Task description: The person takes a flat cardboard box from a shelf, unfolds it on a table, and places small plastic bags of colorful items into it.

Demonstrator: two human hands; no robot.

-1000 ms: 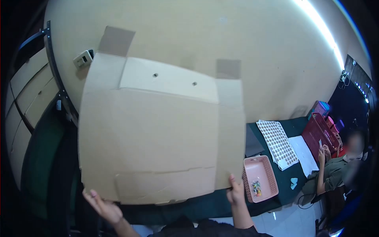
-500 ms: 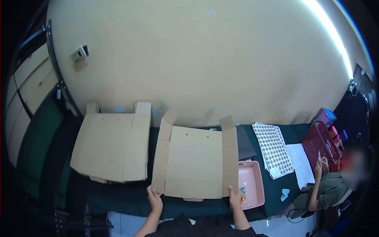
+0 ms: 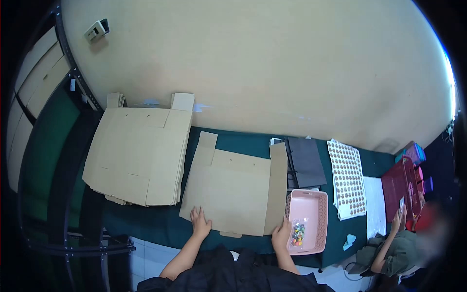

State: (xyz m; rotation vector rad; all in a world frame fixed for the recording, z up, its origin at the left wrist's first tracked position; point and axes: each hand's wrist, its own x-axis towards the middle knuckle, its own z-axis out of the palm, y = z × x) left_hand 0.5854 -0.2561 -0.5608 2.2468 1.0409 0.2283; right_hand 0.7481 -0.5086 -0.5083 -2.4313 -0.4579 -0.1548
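A flat cardboard box blank (image 3: 233, 190) lies on the table in front of me, its left side pressed flat. Its right side flap (image 3: 276, 190) stands partly raised. My left hand (image 3: 200, 225) rests on the front left of the cardboard, fingers spread out over it. At the front right corner, my right hand (image 3: 280, 236) pinches the edge of the raised flap, close beside a pink basket (image 3: 318, 219). Small colourful items in a clear bag (image 3: 298, 234) lie inside that basket.
A stack of flat cardboard blanks (image 3: 136, 151) lies to the left. Dark paper bags (image 3: 305, 163), sticker sheets (image 3: 349, 180), white paper (image 3: 374, 207) and a maroon crate (image 3: 401, 187) line the right. A person (image 3: 399, 250) sits at the far right, holding something small.
Both side flaps stood folded up before; the left one now lies flat. My left hand went from the left flap's corner to lying on the cardboard. The view has tilted down.
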